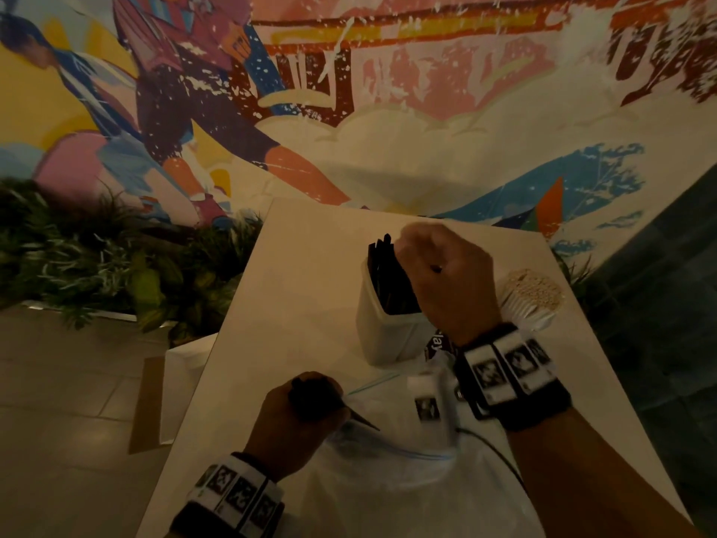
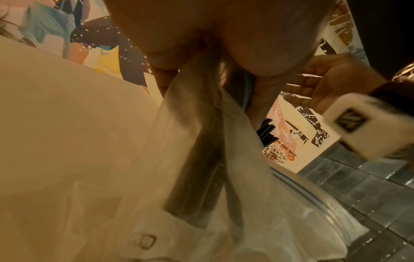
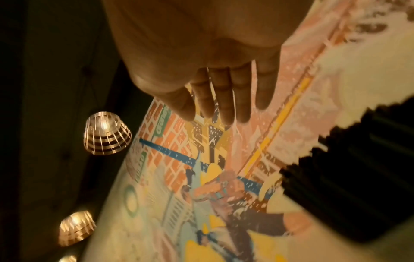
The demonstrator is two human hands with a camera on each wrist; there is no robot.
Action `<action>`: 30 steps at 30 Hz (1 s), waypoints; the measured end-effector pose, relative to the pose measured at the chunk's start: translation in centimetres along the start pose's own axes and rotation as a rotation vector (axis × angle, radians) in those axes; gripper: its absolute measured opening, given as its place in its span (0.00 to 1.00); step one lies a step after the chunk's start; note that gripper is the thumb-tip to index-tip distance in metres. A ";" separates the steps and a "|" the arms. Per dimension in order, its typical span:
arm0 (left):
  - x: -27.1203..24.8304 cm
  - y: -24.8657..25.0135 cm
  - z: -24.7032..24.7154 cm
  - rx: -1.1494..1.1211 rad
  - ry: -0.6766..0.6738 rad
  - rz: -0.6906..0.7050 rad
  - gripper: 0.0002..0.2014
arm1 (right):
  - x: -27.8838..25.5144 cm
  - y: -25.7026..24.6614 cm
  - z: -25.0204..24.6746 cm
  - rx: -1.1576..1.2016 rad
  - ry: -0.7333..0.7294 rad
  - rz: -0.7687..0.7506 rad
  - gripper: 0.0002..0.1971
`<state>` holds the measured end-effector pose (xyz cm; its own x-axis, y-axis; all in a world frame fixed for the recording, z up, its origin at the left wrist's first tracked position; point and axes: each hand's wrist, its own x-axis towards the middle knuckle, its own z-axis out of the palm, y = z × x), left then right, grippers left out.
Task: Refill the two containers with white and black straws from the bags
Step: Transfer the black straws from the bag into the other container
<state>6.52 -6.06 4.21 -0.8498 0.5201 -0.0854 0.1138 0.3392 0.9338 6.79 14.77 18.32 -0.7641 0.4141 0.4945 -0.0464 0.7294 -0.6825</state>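
Note:
A white container [image 1: 372, 335] stands mid-table, packed with black straws [image 1: 388, 281] [image 3: 358, 177] [image 2: 267, 133]. My right hand [image 1: 438, 262] [image 3: 224, 102] [image 2: 325, 88] hovers just over and to the right of them. Its fingers are straight and hold nothing. Nearer me, my left hand [image 1: 295, 421] [image 2: 201, 44] grips a bundle of black straws [image 1: 318, 398] [image 2: 197, 168] at the mouth of a clear zip bag [image 1: 388, 479] [image 2: 268, 212] lying on the table. A bunch of white straws [image 1: 533, 295] sits at the right, partly hidden behind my right wrist.
The pale table [image 1: 302, 289] runs away from me toward a painted mural wall [image 1: 388, 110]. Green plants [image 1: 97, 258] fill a planter to the left. A white and brown object [image 1: 182, 382] stands on the tiled floor by the table's left edge. Hanging lamps [image 3: 107, 133] glow overhead.

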 end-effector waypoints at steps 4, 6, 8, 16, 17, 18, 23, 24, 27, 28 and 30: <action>0.3 0.6 0.3 0.049 -0.029 0.062 0.14 | -5.6 -0.2 -1.1 0.197 -0.400 0.224 0.06; 0.6 1.1 0.7 0.128 -0.052 0.124 0.11 | -8.1 1.0 -0.9 0.174 -0.546 0.282 0.15; 0.8 1.6 1.1 0.199 -0.066 0.157 0.12 | -9.9 2.0 -0.5 0.131 -0.685 0.303 0.29; 1.2 1.7 1.5 0.300 -0.161 0.300 0.12 | -12.2 3.1 2.6 0.208 -0.705 0.339 0.49; 1.2 1.7 1.5 0.339 -0.163 0.293 0.14 | -12.3 3.2 2.8 0.217 -0.689 0.341 0.46; 1.2 1.7 1.4 0.348 -0.157 0.270 0.17 | -12.3 3.3 2.9 0.228 -0.674 0.337 0.42; 1.0 1.8 1.5 0.413 -0.156 0.178 0.30 | -12.6 3.7 3.2 0.294 -0.587 0.316 0.24; 1.0 1.7 1.5 0.437 -0.158 0.164 0.31 | -12.7 3.8 3.2 0.299 -0.571 0.314 0.23; 1.0 1.2 1.7 0.445 -0.144 0.120 0.32 | -13.0 4.0 3.4 0.313 -0.528 0.312 0.20; 1.0 1.0 1.8 0.445 -0.145 0.108 0.32 | -13.2 4.1 3.5 0.310 -0.521 0.310 0.19; 0.9 0.7 1.9 0.451 -0.155 0.097 0.33 | -13.5 4.1 3.7 0.312 -0.517 0.319 0.15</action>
<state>6.81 -3.81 4.16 -0.7416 0.6650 -0.0885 0.4294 0.5718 0.6990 14.53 10.21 6.85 -0.9768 0.2127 -0.0246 0.1082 0.3912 -0.9139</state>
